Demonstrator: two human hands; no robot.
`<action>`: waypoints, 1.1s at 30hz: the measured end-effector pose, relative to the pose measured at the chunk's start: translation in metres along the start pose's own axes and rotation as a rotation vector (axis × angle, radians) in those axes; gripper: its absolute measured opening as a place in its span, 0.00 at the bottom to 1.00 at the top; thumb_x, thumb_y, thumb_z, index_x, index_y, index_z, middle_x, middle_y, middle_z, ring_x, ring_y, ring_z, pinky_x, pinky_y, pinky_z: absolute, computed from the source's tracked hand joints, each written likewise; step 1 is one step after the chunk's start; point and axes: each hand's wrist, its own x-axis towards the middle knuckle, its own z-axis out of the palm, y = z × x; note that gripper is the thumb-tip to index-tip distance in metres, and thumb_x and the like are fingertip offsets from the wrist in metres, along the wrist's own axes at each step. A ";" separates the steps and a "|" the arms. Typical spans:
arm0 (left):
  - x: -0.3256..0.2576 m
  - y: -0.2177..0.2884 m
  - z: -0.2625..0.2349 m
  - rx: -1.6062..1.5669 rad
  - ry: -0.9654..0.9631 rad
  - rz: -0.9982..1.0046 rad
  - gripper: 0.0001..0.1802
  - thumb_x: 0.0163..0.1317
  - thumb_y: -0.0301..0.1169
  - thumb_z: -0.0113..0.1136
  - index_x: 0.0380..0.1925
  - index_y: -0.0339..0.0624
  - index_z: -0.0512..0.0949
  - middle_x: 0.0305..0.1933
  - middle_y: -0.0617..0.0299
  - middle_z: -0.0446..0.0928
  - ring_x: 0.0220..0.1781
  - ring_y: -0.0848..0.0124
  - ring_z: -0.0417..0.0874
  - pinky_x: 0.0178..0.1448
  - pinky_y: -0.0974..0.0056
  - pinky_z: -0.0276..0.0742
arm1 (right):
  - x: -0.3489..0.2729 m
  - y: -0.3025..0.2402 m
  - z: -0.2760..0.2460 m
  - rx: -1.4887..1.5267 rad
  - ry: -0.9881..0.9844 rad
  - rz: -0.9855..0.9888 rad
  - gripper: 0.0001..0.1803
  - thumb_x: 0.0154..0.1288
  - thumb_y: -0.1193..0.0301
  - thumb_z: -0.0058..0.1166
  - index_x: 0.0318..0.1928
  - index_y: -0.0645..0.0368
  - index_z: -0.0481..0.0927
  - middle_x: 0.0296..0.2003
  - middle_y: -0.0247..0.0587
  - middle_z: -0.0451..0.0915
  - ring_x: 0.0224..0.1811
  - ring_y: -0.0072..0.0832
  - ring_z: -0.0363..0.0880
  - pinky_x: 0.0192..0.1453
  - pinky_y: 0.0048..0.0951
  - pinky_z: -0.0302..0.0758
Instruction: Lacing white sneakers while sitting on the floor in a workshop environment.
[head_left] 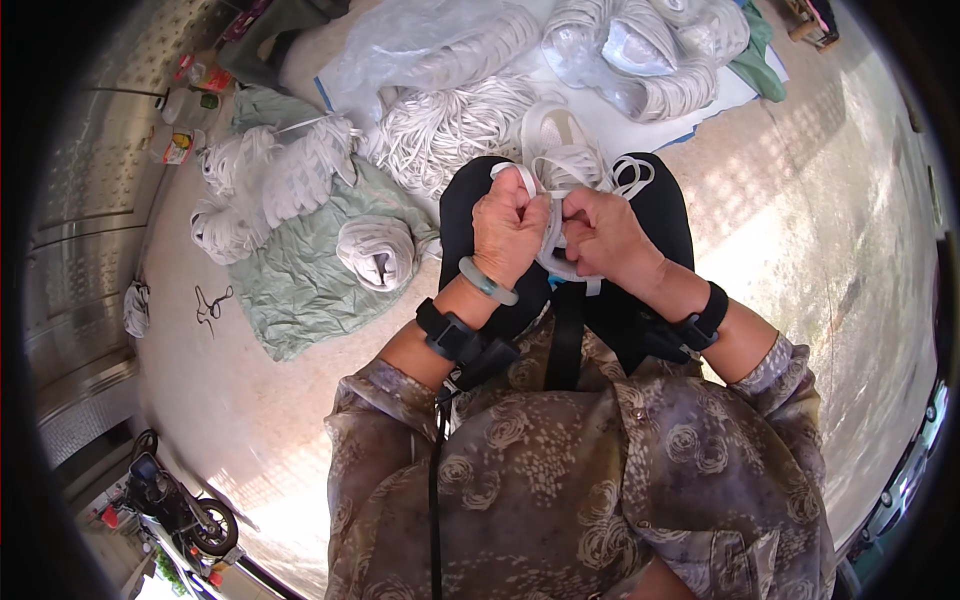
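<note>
Your left hand (508, 232) and right hand (604, 235) are both fisted around white elastic bands (556, 210).
Finished bundles (375, 252) lie at nine o'clock; loose heaps (455, 125) at twelve look unsorted.

Fingertips of both hands hidden in white straps (556, 215).

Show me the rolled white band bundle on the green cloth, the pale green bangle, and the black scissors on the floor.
Rolled white band bundle (375, 252), head view: middle of the roll.
Pale green bangle (487, 284), head view: its band across the left wrist.
Black scissors (211, 303), head view: the handle loops.
</note>
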 end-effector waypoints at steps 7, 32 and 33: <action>0.002 -0.002 0.000 0.003 -0.105 -0.028 0.06 0.52 0.23 0.56 0.29 0.37 0.69 0.20 0.58 0.75 0.22 0.72 0.76 0.29 0.67 0.71 | -0.003 -0.002 0.010 0.151 0.114 -0.010 0.03 0.57 0.79 0.44 0.29 0.65 0.72 0.15 0.40 0.73 0.14 0.25 0.75 0.16 0.26 0.71; -0.017 0.043 0.009 0.040 -0.138 0.246 0.07 0.55 0.18 0.57 0.35 0.35 0.75 0.23 0.68 0.72 0.24 0.85 0.70 0.29 0.78 0.66 | -0.031 0.040 -0.074 -0.109 0.217 -0.415 0.04 0.53 0.79 0.55 0.27 0.63 0.73 0.19 0.37 0.72 0.20 0.25 0.68 0.27 0.26 0.67; -0.017 0.047 0.018 0.149 -0.185 0.244 0.06 0.55 0.19 0.57 0.35 0.35 0.75 0.22 0.66 0.73 0.23 0.84 0.71 0.28 0.77 0.68 | -0.027 0.049 -0.070 -0.161 0.223 -0.460 0.08 0.50 0.76 0.57 0.32 0.62 0.73 0.22 0.41 0.73 0.22 0.34 0.71 0.27 0.29 0.69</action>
